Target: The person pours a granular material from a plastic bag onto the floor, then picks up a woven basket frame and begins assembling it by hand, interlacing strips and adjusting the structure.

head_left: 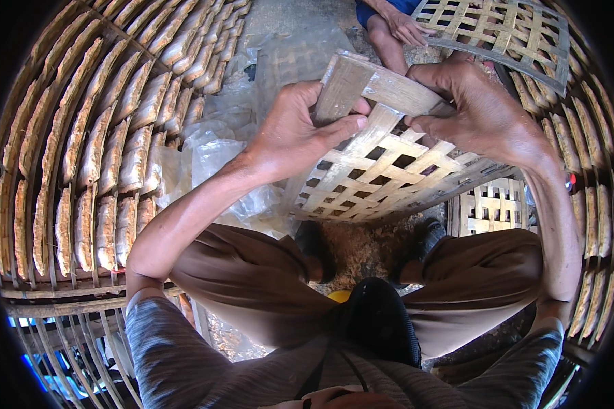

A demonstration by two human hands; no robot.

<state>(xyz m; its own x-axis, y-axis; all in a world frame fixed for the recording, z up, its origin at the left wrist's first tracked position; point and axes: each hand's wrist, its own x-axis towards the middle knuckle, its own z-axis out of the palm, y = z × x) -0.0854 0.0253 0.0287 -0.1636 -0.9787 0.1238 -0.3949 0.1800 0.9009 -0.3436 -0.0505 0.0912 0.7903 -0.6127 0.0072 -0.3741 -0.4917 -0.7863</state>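
Slatted racks (68, 309) flank a pale, wood-edged panel (389, 165) of openwork weave.

A slatted rack (68, 308) is supporting rows of brown-edged slabs (123, 163) on my left, clear plastic sheets (215, 146) are lying heaped ahead of me, a person in blue clothing (387, 49) is adjoining a flat lattice panel (501, 37), further slabs (591, 204) are lining my right.

There is room to pass above the plastic sheets (218, 146) between the left hand (297, 126) and the slabs (138, 153). Beyond the right hand (481, 112), a co-worker's hand (406, 28) and lattice panel (505, 48) block the way.
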